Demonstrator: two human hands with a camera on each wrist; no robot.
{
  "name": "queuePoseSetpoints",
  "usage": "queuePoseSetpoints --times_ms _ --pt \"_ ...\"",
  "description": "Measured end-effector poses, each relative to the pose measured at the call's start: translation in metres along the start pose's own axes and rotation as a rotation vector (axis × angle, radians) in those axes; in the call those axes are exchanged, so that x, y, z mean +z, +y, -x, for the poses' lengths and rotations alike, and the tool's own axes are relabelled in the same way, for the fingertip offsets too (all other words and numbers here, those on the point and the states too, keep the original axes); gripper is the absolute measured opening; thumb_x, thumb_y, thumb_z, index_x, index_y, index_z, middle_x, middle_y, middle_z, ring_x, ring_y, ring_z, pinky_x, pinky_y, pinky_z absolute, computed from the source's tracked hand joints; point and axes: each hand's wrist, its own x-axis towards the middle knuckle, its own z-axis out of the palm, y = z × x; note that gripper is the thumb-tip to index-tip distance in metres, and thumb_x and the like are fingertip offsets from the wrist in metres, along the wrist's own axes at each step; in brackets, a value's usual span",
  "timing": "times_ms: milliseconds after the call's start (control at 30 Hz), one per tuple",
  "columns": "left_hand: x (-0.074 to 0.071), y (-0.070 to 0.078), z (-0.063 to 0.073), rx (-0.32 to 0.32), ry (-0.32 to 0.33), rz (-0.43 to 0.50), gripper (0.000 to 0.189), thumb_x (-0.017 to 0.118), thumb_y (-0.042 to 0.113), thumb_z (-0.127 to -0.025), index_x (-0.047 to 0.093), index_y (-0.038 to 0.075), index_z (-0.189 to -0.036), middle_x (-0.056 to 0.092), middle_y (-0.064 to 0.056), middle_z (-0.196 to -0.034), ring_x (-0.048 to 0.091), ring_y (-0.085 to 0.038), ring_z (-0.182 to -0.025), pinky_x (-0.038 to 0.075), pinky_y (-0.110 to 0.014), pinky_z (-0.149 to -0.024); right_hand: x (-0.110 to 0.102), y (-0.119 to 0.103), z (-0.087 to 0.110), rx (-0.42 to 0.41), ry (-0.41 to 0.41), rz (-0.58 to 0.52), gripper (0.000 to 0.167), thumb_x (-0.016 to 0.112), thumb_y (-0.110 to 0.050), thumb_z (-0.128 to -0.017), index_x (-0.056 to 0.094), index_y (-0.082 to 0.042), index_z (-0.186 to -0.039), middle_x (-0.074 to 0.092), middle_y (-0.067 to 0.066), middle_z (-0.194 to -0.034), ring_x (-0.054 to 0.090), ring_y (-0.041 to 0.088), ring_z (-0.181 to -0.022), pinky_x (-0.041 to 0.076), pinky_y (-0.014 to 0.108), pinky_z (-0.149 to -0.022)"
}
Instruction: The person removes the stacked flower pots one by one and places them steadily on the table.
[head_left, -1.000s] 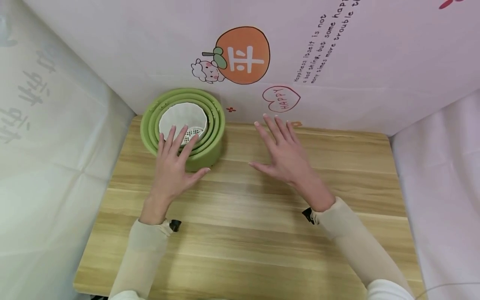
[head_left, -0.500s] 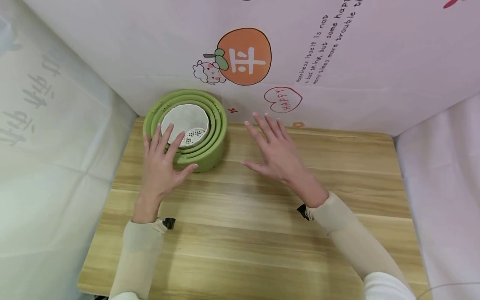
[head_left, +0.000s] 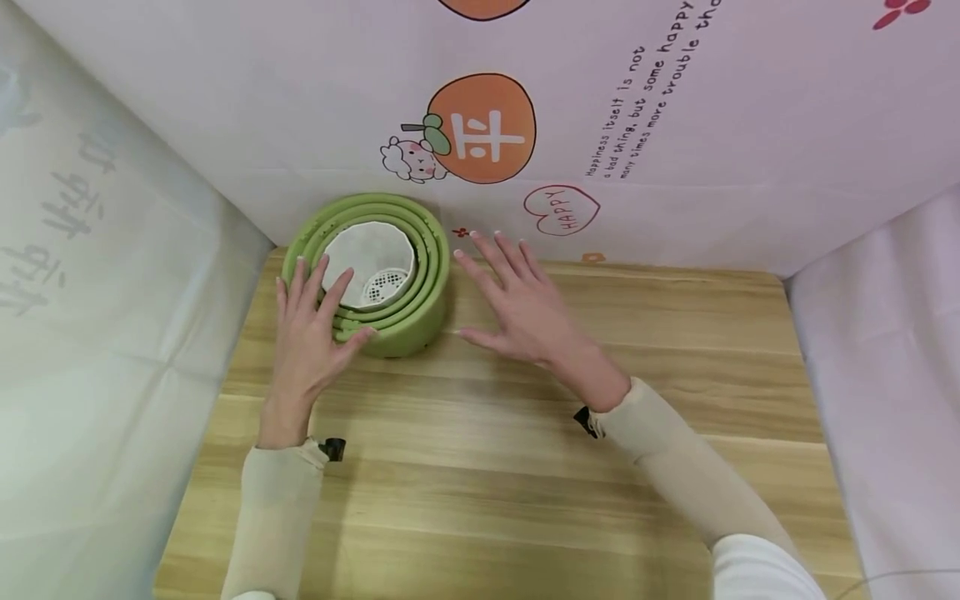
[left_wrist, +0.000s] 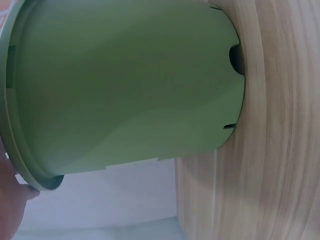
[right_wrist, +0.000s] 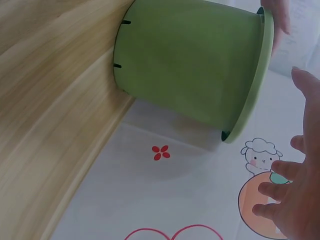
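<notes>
Several green plant pots [head_left: 422, 327] stand nested at the back left of the table, with a white pot [head_left: 363, 254] innermost, its base perforated. My left hand [head_left: 306, 337] is spread over the front left rim, fingertips overlapping the pots in the head view. The left wrist view has the outer pot's side [left_wrist: 135, 80] close up, with part of the hand right by its rim. To the right of the stack, my right hand [head_left: 525, 312] hovers with fingers spread, holding nothing. In the right wrist view that hand [right_wrist: 295, 185] is apart from the outer pot [right_wrist: 190, 60].
The pots stand on a wooden table [head_left: 465, 467], near its back edge. A printed white cloth [head_left: 315, 100] rises behind it, and more white cloth [head_left: 105, 358] hangs at the left and right sides.
My right hand has moved left toward the pots. My left hand has shifted left, from over the white pot to the front left rim. The pots stay in place.
</notes>
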Motion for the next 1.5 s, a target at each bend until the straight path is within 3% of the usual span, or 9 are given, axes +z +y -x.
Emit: queuePoseSetpoints --times_ms 200,367,533,767,900,1133,1500 --pt "0.0 -0.002 0.0 -0.04 -0.035 0.02 0.091 0.039 0.08 -0.087 0.047 0.013 -0.148 0.021 -0.017 -0.163 0.005 -0.042 -0.15 -0.001 -0.06 -0.121 0.001 -0.005 -0.005 -0.004 -0.011 -0.003 0.098 0.044 -0.077 -0.087 0.009 -0.023 -0.161 -0.009 0.004 -0.167 -0.009 0.029 -0.151 -0.006 0.047 -0.123" --pt "0.002 -0.007 0.0 -0.048 -0.016 0.044 0.094 0.037 0.081 -0.087 0.048 0.01 -0.147 0.023 -0.019 -0.161 0.006 -0.043 -0.15 0.002 -0.059 -0.122 0.004 -0.008 -0.009 -0.02 0.01 -0.019 0.098 0.046 -0.075 -0.087 0.012 -0.021 -0.161 -0.004 0.007 -0.167 -0.007 0.029 -0.152 -0.003 0.049 -0.124" --pt "0.004 -0.013 -0.001 -0.059 0.001 0.066 0.093 0.038 0.08 -0.087 0.05 0.009 -0.146 0.024 -0.019 -0.161 0.006 -0.044 -0.149 0.008 -0.063 -0.12 0.007 -0.01 -0.017 -0.027 0.034 -0.025 0.096 0.049 -0.075 -0.087 0.018 -0.021 -0.16 0.01 0.011 -0.166 0.001 0.031 -0.152 -0.003 0.049 -0.124" --pt "0.002 -0.02 -0.003 -0.091 0.022 0.103 0.091 0.04 0.08 -0.087 0.054 0.009 -0.143 0.026 -0.017 -0.161 -0.002 -0.042 -0.149 0.012 -0.072 -0.114 0.012 -0.014 -0.031 -0.031 -0.013 -0.029 0.096 0.048 -0.075 -0.087 0.019 -0.019 -0.16 0.012 0.012 -0.165 0.005 0.034 -0.151 -0.003 0.049 -0.123" --pt "0.0 -0.022 -0.005 -0.109 -0.006 0.111 0.087 0.045 0.077 -0.088 0.053 0.01 -0.143 0.022 -0.016 -0.162 -0.003 -0.043 -0.149 0.013 -0.074 -0.113 0.015 -0.014 -0.035 -0.019 -0.04 -0.018 0.096 0.048 -0.076 -0.087 0.021 -0.019 -0.159 0.014 0.012 -0.165 0.007 0.035 -0.151 0.0 0.05 -0.123" --pt "-0.008 -0.028 -0.012 -0.086 -0.02 0.124 0.083 0.049 0.072 -0.089 0.056 0.006 -0.14 0.021 -0.019 -0.162 0.004 -0.042 -0.15 0.016 -0.074 -0.113 0.02 -0.018 -0.047 -0.046 -0.057 -0.043 0.092 0.043 -0.076 -0.089 0.023 -0.019 -0.159 0.018 0.012 -0.164 0.012 0.037 -0.15 0.003 0.049 -0.124" --pt "-0.011 -0.036 -0.025 -0.154 -0.142 0.146 0.077 0.049 0.065 -0.093 0.05 0.01 -0.146 0.019 -0.02 -0.162 0.003 -0.044 -0.149 0.012 -0.074 -0.113 0.022 -0.028 -0.067 -0.132 -0.156 -0.005 0.082 0.038 -0.074 -0.092 0.03 -0.025 -0.157 0.02 0.006 -0.164 0.011 0.038 -0.15 0.004 0.052 -0.123"
